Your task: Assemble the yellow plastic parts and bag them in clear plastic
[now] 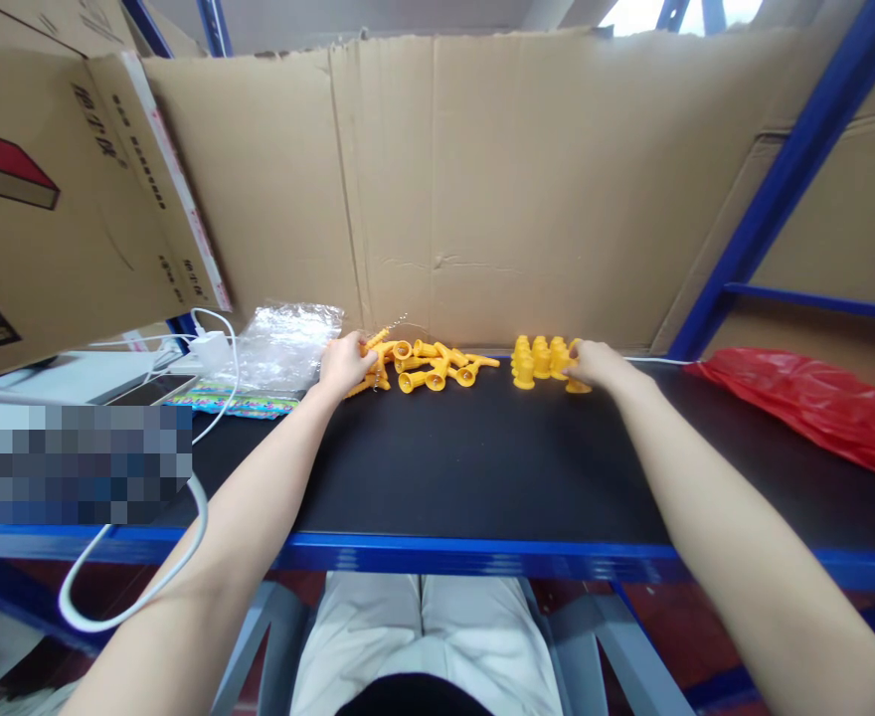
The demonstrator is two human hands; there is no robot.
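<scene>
- Landmark: loose pile of yellow funnel-shaped parts [430, 366], lying on their sides on the black worktop [482, 467], close under the cardboard wall [482, 199].
- Left hand [344, 363]: rests on the pile's left end, fingers curled over a few parts. Whether any part is gripped cannot be told (the fingers hide the contact).
- Right hand [594, 366]: right of the pile, at the right edge of the standing group of yellow parts [538, 360]. Fingers are narrow and touch the nearest piece; a firm grip is not discernible.
- Standing group: upright, packed together, just right of the pile, apart from it.
- Left of the pile: clear plastic bag [284, 343], then white charger [210, 350] with its cable.
- Far right of the pile: red plastic bag [802, 403].
</scene>
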